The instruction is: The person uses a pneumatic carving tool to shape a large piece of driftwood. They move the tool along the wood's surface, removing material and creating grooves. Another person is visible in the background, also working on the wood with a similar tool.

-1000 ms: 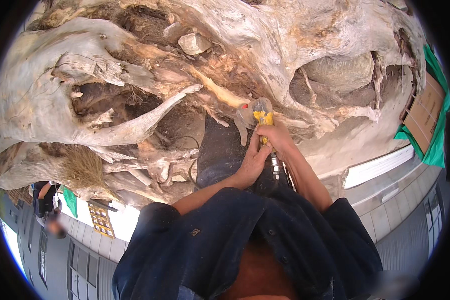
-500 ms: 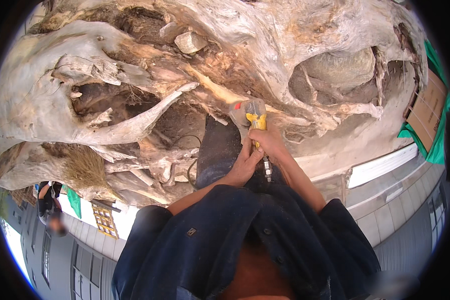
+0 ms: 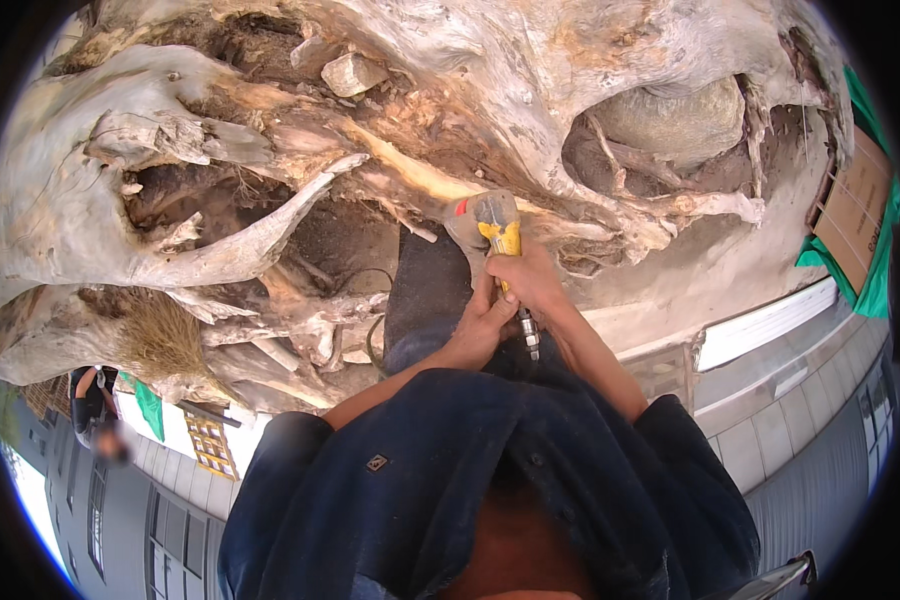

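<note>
- We see, filling the upper half, a weathered root mass [image 3: 420, 150], pale grey outside and orange-brown within, its limbs twisting around several hollows.
- We find a grey building [image 3: 118, 510] with windows along the lower edges, bent by the lens.
- We note the dark blue shirt [image 3: 400, 510] of the person at work, spreading across the lower centre.
- We distinguish a dark, dusty trouser leg [image 3: 425, 300], extending toward the roots just left of the hands.
- We observe at far right a brown cardboard box [image 3: 858, 195] beside green sheeting [image 3: 870, 290].
- We mark a large rounded stone [image 3: 680, 125], seated in the right-hand hollow.
- We identify a co-worker [image 3: 88, 405] in dark clothing at far left, small and well apart.
- We locate the yellow-and-grey power tool [image 3: 507, 240] near the centre, its broad grey head over the lower end of a pale wood strip; we cannot tell whether they touch.
- We show the right hand [image 3: 530, 278] closed around the tool's yellow body, just below the head.
- We show the left hand [image 3: 478, 328] gripping the same body lower down, touching the right hand.
- We point out a small angular stone [image 3: 353, 73], lodged among the upper roots.
- We see, finally, a silvery fitting [image 3: 528, 325], projecting from the tool's lower end.
</note>
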### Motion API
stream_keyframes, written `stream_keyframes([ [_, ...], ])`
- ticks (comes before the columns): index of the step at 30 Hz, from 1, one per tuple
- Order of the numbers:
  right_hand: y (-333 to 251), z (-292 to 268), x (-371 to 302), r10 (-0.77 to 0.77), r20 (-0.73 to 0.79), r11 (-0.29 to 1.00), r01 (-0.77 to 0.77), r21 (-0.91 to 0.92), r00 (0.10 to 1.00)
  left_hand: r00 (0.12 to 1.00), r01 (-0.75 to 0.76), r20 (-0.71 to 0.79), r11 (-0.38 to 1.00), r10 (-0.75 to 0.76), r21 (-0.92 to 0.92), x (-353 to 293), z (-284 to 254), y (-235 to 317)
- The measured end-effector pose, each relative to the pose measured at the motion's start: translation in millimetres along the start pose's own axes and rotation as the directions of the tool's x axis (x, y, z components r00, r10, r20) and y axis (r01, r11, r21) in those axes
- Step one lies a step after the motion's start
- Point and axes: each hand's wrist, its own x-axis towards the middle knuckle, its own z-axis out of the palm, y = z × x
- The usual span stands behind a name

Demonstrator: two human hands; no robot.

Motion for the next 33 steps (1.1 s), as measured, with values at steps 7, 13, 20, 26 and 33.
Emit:
stream_keyframes([
  [7,26,-42,15,0.129,-0.076,0.985,-0.137,-0.105,0.989,0.997,0.035,0.074,0.998,-0.031,-0.056,34,17,-27],
  [13,30,-31,13,0.017,-0.08,0.975,-0.034,-0.221,0.997,0.997,0.001,0.073,0.996,0.005,-0.085,26,7,-35],
  [20,34,-68,21,0.158,-0.076,0.971,-0.169,-0.169,0.984,0.99,0.05,0.139,0.99,-0.031,-0.135,44,39,-33],
  [26,-3,-57,28,0.219,0.145,0.97,-0.231,0.072,0.965,0.996,-0.069,-0.06,0.991,0.063,-0.115,34,56,5],
  [33,-17,-67,39,0.26,0.156,0.961,-0.271,0.048,0.953,0.994,-0.042,-0.11,0.981,0.021,-0.19,41,70,11],
])
